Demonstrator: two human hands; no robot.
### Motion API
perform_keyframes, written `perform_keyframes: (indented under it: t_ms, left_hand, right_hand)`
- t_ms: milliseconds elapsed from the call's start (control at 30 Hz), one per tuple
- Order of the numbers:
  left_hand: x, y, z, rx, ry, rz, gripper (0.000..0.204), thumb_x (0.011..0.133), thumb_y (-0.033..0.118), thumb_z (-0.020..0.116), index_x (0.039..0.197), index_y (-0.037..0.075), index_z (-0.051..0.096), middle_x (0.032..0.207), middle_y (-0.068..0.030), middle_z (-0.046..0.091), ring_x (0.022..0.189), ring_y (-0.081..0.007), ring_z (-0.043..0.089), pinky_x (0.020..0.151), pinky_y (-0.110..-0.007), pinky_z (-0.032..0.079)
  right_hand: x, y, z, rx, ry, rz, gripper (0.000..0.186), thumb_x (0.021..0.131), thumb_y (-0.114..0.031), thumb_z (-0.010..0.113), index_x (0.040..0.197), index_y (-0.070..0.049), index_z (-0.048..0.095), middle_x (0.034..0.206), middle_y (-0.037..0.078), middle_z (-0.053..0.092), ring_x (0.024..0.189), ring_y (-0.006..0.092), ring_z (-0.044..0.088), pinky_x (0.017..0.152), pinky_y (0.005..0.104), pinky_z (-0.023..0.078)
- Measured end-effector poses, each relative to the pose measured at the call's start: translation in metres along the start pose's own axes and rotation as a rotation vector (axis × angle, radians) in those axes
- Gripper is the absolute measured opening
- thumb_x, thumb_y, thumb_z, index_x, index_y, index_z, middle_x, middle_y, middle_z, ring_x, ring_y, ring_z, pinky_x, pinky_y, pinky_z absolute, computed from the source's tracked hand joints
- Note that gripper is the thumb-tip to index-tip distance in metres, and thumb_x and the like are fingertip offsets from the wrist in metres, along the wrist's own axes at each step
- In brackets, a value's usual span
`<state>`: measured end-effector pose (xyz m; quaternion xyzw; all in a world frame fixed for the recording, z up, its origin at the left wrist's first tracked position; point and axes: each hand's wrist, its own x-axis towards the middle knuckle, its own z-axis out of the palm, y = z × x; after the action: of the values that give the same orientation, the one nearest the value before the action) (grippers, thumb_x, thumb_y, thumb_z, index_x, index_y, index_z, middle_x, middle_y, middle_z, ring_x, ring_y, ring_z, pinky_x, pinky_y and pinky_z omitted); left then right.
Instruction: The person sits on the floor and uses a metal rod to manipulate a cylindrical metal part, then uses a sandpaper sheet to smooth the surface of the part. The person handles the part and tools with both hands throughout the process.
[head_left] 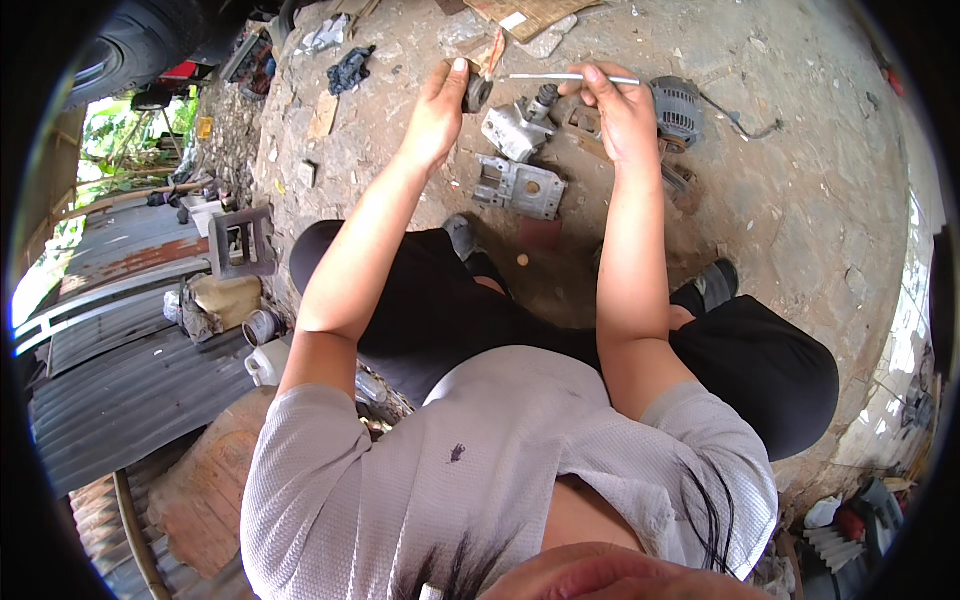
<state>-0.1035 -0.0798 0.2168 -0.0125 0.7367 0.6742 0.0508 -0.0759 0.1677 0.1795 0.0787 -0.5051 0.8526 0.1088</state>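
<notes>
My left hand [437, 115] is closed around a dark, round, ring-like metal part [478, 96], held out in front of me. Between the fingers of my right hand [625, 115] is a thin whitish rod [545, 77], lying nearly level. Its narrow tip points left at the ring-like part, with a small gap showing. Below and between my hands, a silvery cast metal housing [512, 135] with a dark fitting rests on the ground. Nearer to me lies a grey metal bracket [520, 188] with openings. A round, finned motor-like unit [678, 110] with a cable sits just right of my right hand.
My knees in black trousers [440, 290] flank the parts. A crumpled black cloth [350, 70] and a wooden board [525, 15] lie farther off. At left are a grey plastic frame [243, 243], a dirty jug [222, 305] and corrugated sheets [130, 350]. A tyre [135, 45] stands far left.
</notes>
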Motion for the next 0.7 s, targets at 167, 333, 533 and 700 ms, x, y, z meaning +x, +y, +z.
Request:
perform_keyframes:
  t_ms: [167,333,533,700]
  left_hand:
    - [-0.006,0.015,0.004,0.185,-0.098,0.102,0.044,0.111,0.041,0.049,0.122,0.002,0.064,0.109,-0.0038,0.068,0.101,-0.0114,0.06,0.091,-0.027,0.047]
    - [0.008,0.017,0.001,0.255,-0.025,0.12,0.047,0.106,0.044,0.056,0.128,0.003,0.065,0.115,-0.0074,0.071,0.108,-0.0178,0.064,0.092,-0.031,0.049]
    - [0.009,0.042,0.005,-0.001,-0.027,0.107,0.067,0.108,0.045,0.051,0.147,-0.009,0.047,0.135,-0.0169,0.064,0.123,-0.0197,0.06,0.103,-0.031,0.046]
    - [0.002,0.063,-0.011,0.203,-0.076,0.243,0.053,0.11,0.043,0.049,0.135,-0.003,0.058,0.122,-0.0117,0.068,0.111,-0.0178,0.06,0.098,-0.03,0.046]
  right_hand:
    - [0.002,0.001,-0.01,0.159,-0.024,-0.068,0.029,0.103,-0.024,0.067,0.108,0.004,0.074,0.089,0.01,0.076,0.077,0.0112,0.057,0.072,0.0263,0.043]
    - [-0.004,0.003,-0.017,-0.141,0.129,0.066,0.03,0.103,-0.026,0.064,0.1,0.003,0.071,0.092,0.012,0.073,0.074,0.0141,0.056,0.07,0.0298,0.045]
    - [-0.012,0.014,-0.027,-0.366,-0.055,0.462,0.044,0.103,-0.041,0.063,0.102,0.003,0.067,0.095,0.015,0.072,0.081,0.0202,0.066,0.076,0.0332,0.054]
    - [-0.049,0.117,0.008,-1.163,-0.56,0.611,0.045,0.095,-0.039,0.071,0.119,-0.002,0.07,0.105,0.019,0.075,0.099,0.0321,0.073,0.089,0.0439,0.055]
